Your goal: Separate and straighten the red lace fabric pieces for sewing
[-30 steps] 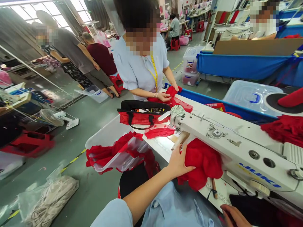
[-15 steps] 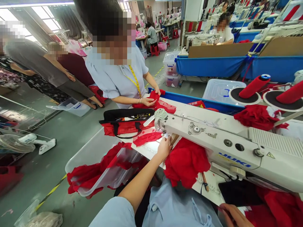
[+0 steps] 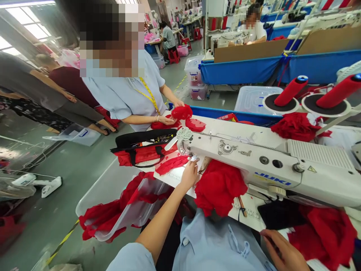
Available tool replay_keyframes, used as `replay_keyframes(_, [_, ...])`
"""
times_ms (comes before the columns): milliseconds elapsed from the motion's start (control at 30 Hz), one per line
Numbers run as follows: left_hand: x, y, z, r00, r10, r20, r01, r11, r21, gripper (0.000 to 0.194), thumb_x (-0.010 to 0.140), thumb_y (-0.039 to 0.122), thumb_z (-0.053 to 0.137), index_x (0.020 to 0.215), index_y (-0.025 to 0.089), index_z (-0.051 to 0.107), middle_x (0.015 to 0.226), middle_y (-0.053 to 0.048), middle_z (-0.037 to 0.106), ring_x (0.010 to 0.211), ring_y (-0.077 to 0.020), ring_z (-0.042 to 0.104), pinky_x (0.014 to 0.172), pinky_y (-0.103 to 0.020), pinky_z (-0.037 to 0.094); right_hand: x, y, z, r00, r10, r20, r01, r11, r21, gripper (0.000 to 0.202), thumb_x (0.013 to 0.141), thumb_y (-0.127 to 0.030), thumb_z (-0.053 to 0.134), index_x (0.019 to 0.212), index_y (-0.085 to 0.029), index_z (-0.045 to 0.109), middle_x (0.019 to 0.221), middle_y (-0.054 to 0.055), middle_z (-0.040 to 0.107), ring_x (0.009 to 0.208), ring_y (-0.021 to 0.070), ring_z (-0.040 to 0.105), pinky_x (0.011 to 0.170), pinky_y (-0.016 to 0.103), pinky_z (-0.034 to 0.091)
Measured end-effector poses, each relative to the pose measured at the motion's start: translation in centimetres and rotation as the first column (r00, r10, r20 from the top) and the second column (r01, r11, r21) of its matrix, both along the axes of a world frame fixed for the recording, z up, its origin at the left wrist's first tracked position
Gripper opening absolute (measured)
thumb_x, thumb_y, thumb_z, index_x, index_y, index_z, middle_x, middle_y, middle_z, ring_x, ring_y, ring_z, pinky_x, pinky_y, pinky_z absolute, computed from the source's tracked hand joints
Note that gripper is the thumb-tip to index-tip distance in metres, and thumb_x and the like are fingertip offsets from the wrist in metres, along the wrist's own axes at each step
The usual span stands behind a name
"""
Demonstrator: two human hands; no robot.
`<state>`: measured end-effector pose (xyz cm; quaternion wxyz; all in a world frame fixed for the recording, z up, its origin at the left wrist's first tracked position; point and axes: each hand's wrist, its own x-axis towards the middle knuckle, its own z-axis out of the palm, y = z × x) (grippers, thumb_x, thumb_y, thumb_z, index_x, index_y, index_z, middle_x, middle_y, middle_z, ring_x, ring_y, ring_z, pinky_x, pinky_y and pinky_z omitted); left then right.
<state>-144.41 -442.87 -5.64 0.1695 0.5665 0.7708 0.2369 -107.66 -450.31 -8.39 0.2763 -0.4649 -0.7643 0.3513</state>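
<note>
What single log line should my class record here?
left hand: fingers at sewing machine's needle area | right hand: near table edge | red cloth: bunched beside machine | co-worker's hands: holding red fabric

Can't make out what the left hand's fingertips are on, way too tiny up by the needle of the white sewing machine, whose body runs off the right edge. Right hand's wrist is chopped by the bottom edge. Facing person's face is pixelated, hair cut off up top. White fan at far left? Kinda blurry, also cropped.
</note>
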Motion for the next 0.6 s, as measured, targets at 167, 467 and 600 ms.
replay_keyframes(167, [3.1, -4.1, 1.6, 1.0, -0.002, 0.026, -0.001, 0.989, 0.147, 0.035, 0.096, 0.023, 0.033, 0.126, 0.019, 0.049, 0.118, -0.012, 0.055, 0.112, -0.0206, 0.055, 0.099, -0.04, 0.045, -1.8, 1.1, 2.1, 0.996, 0.071, 0.061, -0.057, 0.975, -0.215, 0.024, 0.088, -0.037, 0.044, 0.087, -0.023, 0.064, 0.08, 0.006, 0.072, 0.062, 0.0176, 0.067, 0.055, 0.024, 0.053])
replay_keyframes(467, [7.0, -5.5, -1.6, 0.914, -0.259, -0.312, 0.253, 0.966, -0.061, 0.052, 0.094, 0.023, 0.04, 0.145, 0.02, 0.034, 0.148, -0.02, 0.033, 0.138, -0.0322, 0.034, 0.109, -0.055, 0.033, -6.1, 4.1, 1.9, 0.934, 0.219, 0.281, -0.114, 0.931, -0.347, 0.023, 0.083, -0.016, 0.039, 0.091, -0.019, 0.061, 0.087, 0.009, 0.067, 0.075, 0.0224, 0.064, 0.068, 0.032, 0.045])
replay_keyframes(600, [6.5, -5.0, -1.3, 0.91, -0.24, -0.339, 0.238, 0.97, -0.049, 0.053, 0.095, 0.027, 0.039, 0.147, 0.02, 0.029, 0.148, -0.02, 0.032, 0.139, -0.031, 0.031, 0.111, -0.057, 0.029, -6.1, 3.3, 1.9, 0.929, 0.264, 0.258, -0.145, 0.904, -0.402, 0.02, 0.084, -0.016, 0.041, 0.088, -0.021, 0.06, 0.08, 0.005, 0.067, 0.075, 0.0202, 0.064, 0.067, 0.028, 0.043])
